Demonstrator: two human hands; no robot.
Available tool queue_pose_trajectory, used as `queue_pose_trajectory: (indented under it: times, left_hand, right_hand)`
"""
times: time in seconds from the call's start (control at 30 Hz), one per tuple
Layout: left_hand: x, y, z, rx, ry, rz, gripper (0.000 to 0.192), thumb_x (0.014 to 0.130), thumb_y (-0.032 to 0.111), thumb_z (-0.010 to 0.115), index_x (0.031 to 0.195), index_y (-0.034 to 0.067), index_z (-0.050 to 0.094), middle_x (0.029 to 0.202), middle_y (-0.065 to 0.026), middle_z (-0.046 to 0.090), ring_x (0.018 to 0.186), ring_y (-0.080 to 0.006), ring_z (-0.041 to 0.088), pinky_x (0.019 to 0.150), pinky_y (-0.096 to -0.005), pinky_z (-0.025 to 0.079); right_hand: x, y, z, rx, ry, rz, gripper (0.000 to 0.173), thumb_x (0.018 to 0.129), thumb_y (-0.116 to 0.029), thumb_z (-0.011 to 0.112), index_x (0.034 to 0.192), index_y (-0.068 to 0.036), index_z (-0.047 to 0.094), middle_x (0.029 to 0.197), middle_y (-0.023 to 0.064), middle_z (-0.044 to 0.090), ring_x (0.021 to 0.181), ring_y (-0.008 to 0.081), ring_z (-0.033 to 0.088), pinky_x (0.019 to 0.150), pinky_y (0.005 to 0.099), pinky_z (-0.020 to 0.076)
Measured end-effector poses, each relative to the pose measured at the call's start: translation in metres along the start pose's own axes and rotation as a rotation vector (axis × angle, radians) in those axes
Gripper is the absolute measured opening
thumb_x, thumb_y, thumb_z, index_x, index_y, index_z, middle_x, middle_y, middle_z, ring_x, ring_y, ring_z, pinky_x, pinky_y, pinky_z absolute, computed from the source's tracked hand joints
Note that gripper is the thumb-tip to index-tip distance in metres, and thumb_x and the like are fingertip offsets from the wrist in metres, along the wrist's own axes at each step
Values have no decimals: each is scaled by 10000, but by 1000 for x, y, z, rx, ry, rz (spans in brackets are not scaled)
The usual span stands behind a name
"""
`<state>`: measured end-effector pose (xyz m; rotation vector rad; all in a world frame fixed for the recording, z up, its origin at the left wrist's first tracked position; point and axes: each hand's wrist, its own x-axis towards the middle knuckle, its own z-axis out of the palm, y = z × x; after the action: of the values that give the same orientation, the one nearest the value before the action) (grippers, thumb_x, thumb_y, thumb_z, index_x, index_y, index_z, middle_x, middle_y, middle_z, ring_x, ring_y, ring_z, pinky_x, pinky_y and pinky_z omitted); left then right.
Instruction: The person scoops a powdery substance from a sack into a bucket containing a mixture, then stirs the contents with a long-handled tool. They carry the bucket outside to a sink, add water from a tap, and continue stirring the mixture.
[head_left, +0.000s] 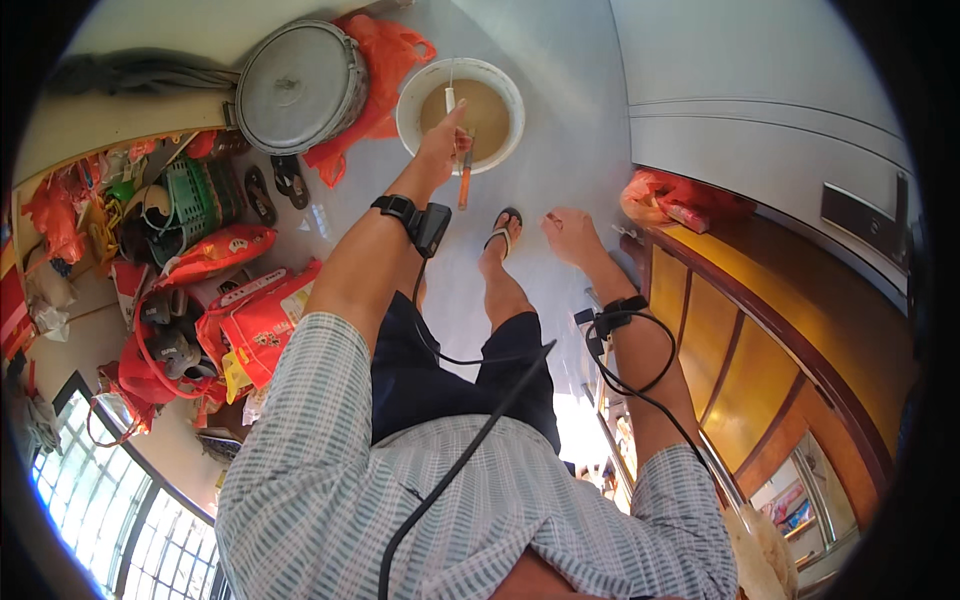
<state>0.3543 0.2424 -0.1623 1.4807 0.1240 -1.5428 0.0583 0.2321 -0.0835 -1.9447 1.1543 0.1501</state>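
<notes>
My left hand (442, 146) is curled around the wire handle with a white grip (450, 100) of a white bucket (512, 142). Murky brown liquid (491, 112) fills part of the bucket. Beside my fingers, a tool with an orange handle (465, 187) crosses the near rim; its other end is partly hidden, and I cannot tell whether my fingers touch it. My right hand (568, 236) hangs in the air right of the bucket, fingers curled in, with nothing visible in it. Both wrists wear black straps with cabled devices.
Left of the bucket stand a round lidded container (296, 86) and a red plastic bag (386, 45). Black sandals (289, 184), a green basket (187, 199) and red bags (262, 319) crowd the left side. A wooden cabinet (697, 322) and a grey appliance (750, 135) line the right.
</notes>
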Motion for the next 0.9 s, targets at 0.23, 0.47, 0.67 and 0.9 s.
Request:
queue_pose_trajectory:
  times: [0.23, 0.47, 0.67, 0.9]
  left_hand:
    - [20, -15, -2, 31, -102, -20, 473, 869, 590, 720, 777, 139, 609, 812, -54, 653, 833, -194, 635, 812, -313, 432]
    - [45, -15, -86, 123, 97, 52, 386, 922, 418, 708, 951, 43, 621, 856, -70, 651, 805, -175, 639, 760, -326, 512]
    - [82, -27, -158, 458, 211, 150, 470, 922, 384, 688, 1109, -38, 598, 877, -69, 618, 791, -173, 603, 752, -307, 509]
    - [113, -59, -136, 626, 454, 265, 837, 880, 400, 701, 1468, -93, 365, 1344, -311, 558, 1227, -374, 586, 1010, -424, 476]
  right_hand:
    - [102, 7, 97, 423, -77, 499, 377, 924, -325, 677, 874, 48, 683, 751, 172, 690, 687, 324, 694, 691, 414, 572]
    - [141, -19, 167, 974, -148, 761, 227, 949, -170, 650, 884, 45, 625, 681, 128, 593, 550, 277, 611, 502, 404, 528]
    - [182, -12, 105, 632, -476, 838, 135, 931, -1, 480, 918, 78, 589, 662, 152, 563, 486, 255, 547, 417, 399, 456]
    - [259, -36, -49, -1142, -472, 148, 248, 869, -47, 612, 1102, -8, 689, 1043, 150, 745, 984, 316, 728, 753, 401, 580]
